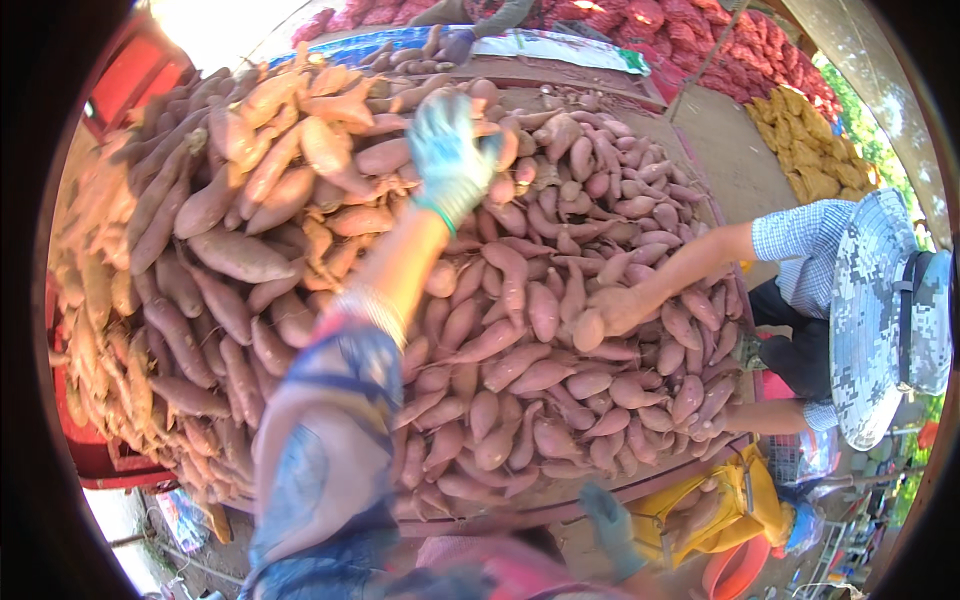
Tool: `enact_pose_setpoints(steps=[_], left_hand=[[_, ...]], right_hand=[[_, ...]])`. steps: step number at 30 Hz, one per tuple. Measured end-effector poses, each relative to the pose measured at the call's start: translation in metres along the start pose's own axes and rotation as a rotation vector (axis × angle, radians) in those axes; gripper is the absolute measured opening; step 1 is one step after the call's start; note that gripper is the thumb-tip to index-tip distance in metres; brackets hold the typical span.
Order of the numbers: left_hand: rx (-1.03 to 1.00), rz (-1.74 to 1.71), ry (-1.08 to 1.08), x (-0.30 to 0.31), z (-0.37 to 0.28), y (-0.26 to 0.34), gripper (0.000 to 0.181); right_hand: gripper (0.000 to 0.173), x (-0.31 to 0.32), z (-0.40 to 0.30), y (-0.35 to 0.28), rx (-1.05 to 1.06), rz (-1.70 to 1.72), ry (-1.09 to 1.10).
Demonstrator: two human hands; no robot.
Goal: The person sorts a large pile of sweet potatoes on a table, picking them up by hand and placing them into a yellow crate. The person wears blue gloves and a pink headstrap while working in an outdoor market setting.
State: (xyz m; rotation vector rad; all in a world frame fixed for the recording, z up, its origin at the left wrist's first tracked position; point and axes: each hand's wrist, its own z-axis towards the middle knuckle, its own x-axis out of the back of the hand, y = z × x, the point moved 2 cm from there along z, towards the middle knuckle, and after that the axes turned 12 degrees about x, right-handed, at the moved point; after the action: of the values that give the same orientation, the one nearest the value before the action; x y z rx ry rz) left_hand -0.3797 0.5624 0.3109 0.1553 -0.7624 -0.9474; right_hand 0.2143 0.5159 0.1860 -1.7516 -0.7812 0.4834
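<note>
A large heap of sweet potatoes (pixel 495 345) covers the table before me. My left hand (pixel 452 146), in a pale blue work glove, reaches over its far middle. The thumb stands apart from the blurred fingers, and I see nothing held; sweet potatoes lie beneath and beside it. Low in the view, my right hand (pixel 611 525), also gloved, is by the near table edge, left of a yellow bag (pixel 720 510) with sweet potatoes inside. Its palm is hidden. Larger sweet potatoes (pixel 240 255) lie to the left, smaller ones to the right.
At the right, a co-worker in a camouflage hat (pixel 874 322) has both bare hands on the heap. Another person's gloved hand (pixel 456 46) is at the far edge. Red mesh sacks (pixel 675 37) and yellow sacks (pixel 810 146) stand beyond. An orange bucket (pixel 735 566) is at the lower right.
</note>
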Motion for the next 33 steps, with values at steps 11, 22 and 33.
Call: enact_pose_setpoints(steps=[11,22,33], left_hand=[[0.065,0.736,-0.808,-0.026,0.056,-0.021,0.077],[0.347,-0.226,-0.584,0.072,-0.177,0.051,0.079],[0.695,-0.895,-1.538,0.233,-0.448,0.281,0.06]], right_hand=[[0.039,0.004,-0.07,0.054,-0.158,-0.138,0.082],[0.038,0.026,-0.044,0.058,-0.022,0.038,0.016],[0.065,0.106,-0.091,-0.011,-0.161,1.228,-0.167]])
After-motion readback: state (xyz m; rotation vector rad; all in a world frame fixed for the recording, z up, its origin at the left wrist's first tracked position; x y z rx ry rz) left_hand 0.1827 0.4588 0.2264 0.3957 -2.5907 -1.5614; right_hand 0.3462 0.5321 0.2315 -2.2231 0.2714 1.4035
